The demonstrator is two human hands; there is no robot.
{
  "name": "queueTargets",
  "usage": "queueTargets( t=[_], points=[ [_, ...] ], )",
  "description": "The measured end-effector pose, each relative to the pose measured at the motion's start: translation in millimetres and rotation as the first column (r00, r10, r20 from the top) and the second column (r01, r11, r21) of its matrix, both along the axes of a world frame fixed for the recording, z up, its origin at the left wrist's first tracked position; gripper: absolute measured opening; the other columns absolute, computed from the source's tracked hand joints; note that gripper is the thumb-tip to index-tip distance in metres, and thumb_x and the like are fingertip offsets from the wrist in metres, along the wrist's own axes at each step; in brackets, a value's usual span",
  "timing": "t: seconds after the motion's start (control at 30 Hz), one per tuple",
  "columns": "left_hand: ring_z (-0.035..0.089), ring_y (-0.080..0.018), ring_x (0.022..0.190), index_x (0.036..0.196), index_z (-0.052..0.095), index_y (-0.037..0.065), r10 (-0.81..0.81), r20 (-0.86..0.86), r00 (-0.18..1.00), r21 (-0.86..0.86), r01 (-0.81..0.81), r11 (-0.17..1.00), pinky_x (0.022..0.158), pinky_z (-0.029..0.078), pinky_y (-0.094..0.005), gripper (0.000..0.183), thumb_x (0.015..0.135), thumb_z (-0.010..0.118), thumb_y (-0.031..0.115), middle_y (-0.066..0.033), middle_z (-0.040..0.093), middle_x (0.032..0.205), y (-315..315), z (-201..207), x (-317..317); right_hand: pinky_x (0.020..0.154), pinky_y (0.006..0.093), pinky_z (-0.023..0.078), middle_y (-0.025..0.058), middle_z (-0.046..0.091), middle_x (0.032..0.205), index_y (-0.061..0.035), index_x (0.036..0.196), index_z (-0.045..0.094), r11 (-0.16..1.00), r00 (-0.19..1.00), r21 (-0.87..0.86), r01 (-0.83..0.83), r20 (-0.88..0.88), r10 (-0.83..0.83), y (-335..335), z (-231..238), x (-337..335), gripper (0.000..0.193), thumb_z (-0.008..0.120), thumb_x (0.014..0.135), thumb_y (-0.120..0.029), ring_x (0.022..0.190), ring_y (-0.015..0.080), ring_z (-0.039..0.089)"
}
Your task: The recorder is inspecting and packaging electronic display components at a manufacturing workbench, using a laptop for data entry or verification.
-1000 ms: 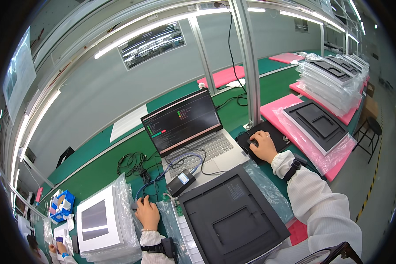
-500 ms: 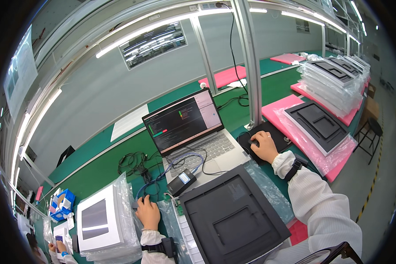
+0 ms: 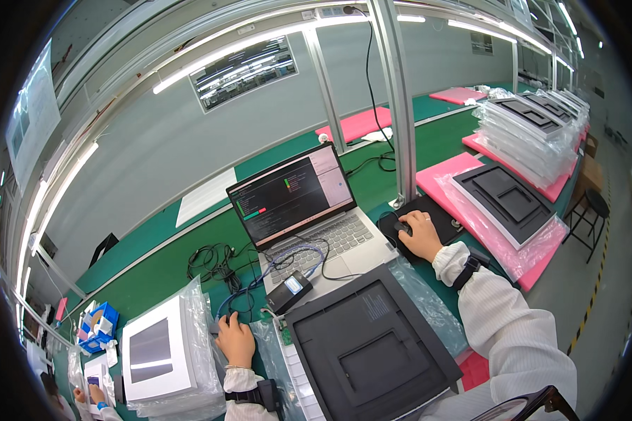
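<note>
My right hand is wrapped over a black computer mouse on a dark mouse pad. Fingers curled, my left hand rests beside dark cables; a small dark thing shows at its fingertips, too hidden to name. Between the hands, an open laptop has a dark window of text on its screen. A black box with a small lit display lies on the laptop's near left corner, cables attached. Closest to me, a large black framed panel leans over a white part with a green circuit board at its edge.
Left of my left hand, white framed panels lie stacked in clear plastic. A blue bin and a co-worker's hands are farther left. On the right, another black panel lies on pink foam; bagged panels stand piled behind. A metal post rises behind the mouse.
</note>
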State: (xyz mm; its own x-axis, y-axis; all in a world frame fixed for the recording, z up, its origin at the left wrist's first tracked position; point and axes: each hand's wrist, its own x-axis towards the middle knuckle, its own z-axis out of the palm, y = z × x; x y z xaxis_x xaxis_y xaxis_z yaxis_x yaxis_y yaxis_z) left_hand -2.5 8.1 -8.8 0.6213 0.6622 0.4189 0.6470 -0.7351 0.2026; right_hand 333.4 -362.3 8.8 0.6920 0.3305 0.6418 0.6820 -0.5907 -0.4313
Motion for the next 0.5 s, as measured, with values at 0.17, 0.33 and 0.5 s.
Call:
queueTargets(
  t=[0.17,0.33,0.5],
  points=[
    [0.057,-0.0377,0.100,0.119,0.059,0.012,0.009,-0.010,1.000,-0.012,-0.010,1.000,0.087,0.039,-0.0505,0.037,0.084,0.050,0.018,-0.0182,0.049,0.129,-2.4,3.3,0.9,0.089,0.0423,0.045,0.0117,0.058,0.104,-0.0031,0.101,0.064,1.000,0.999,0.014,-0.019,0.030,0.019,0.0,-0.2,1.1,0.032,0.062,0.074,-0.020,0.102,0.0342,0.052],
    [0.057,-0.0376,0.099,0.119,0.059,0.012,0.011,-0.011,1.000,0.004,-0.011,1.000,0.087,0.039,-0.0502,0.036,0.084,0.050,0.018,-0.0180,0.049,0.129,-0.3,2.5,0.4,0.089,0.0421,0.045,0.0119,0.058,0.104,-0.0029,0.102,0.064,0.999,0.999,0.015,-0.035,0.027,0.034,1.5,-2.1,2.3,0.033,0.063,0.074,-0.021,0.103,0.0345,0.052],
    [0.057,-0.0371,0.100,0.119,0.059,0.012,0.002,-0.003,1.000,0.007,-0.002,1.000,0.087,0.039,-0.0498,0.036,0.084,0.050,0.018,-0.0180,0.049,0.129,-0.3,2.6,-0.3,0.090,0.0420,0.044,0.0119,0.059,0.104,-0.0029,0.101,0.064,0.999,0.999,0.018,-0.032,0.040,0.031,1.1,-1.8,2.0,0.032,0.063,0.075,-0.021,0.102,0.0344,0.052]
  ],
)
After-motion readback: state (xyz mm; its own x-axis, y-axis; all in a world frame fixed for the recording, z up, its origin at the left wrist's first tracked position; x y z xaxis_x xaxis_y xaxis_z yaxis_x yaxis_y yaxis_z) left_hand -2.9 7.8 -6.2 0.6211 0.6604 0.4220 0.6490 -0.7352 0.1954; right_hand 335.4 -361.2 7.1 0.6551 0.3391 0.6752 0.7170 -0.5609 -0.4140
